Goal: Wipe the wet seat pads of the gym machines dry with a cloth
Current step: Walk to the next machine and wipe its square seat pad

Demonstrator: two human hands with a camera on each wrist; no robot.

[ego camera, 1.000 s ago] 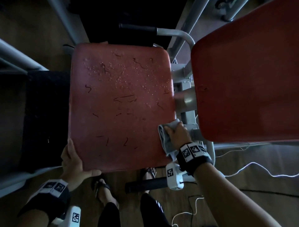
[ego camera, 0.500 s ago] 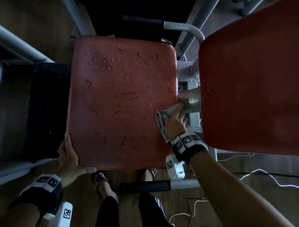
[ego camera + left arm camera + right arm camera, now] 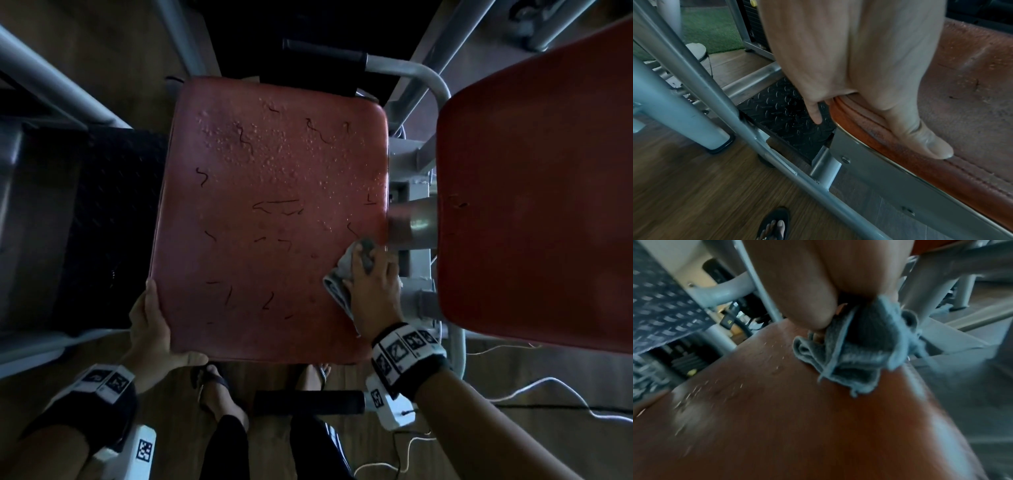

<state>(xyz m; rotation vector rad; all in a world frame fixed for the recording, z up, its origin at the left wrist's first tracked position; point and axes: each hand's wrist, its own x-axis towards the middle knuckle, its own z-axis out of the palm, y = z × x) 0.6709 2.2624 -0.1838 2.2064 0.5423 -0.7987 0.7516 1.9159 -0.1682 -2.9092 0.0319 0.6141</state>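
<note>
A worn red seat pad (image 3: pixel 267 219) fills the middle of the head view, with water droplets over its far half and dark cracks. My right hand (image 3: pixel 371 284) grips a bunched grey cloth (image 3: pixel 340 277) and presses it on the pad's right edge. The right wrist view shows the cloth (image 3: pixel 857 353) crumpled under my fingers on the red pad (image 3: pixel 797 426), droplets to its left. My left hand (image 3: pixel 154 325) holds the pad's near left corner, thumb along the front edge. In the left wrist view the thumb (image 3: pixel 920 133) lies on the pad's seam (image 3: pixel 941 162) while the fingers reach under the edge.
A second red pad (image 3: pixel 541 192) stands to the right, joined by a metal post (image 3: pixel 414 222). Grey frame tubes (image 3: pixel 428 78) and a black foam handle (image 3: pixel 308 402) surround the seat. A black tread plate (image 3: pixel 789 116) lies to the left. My sandalled feet (image 3: pixel 219 390) and white cables (image 3: pixel 548 387) are on the wooden floor.
My right hand has slid the cloth forward along the pad's right edge, away from me. The left hand has stayed on the near left corner.
</note>
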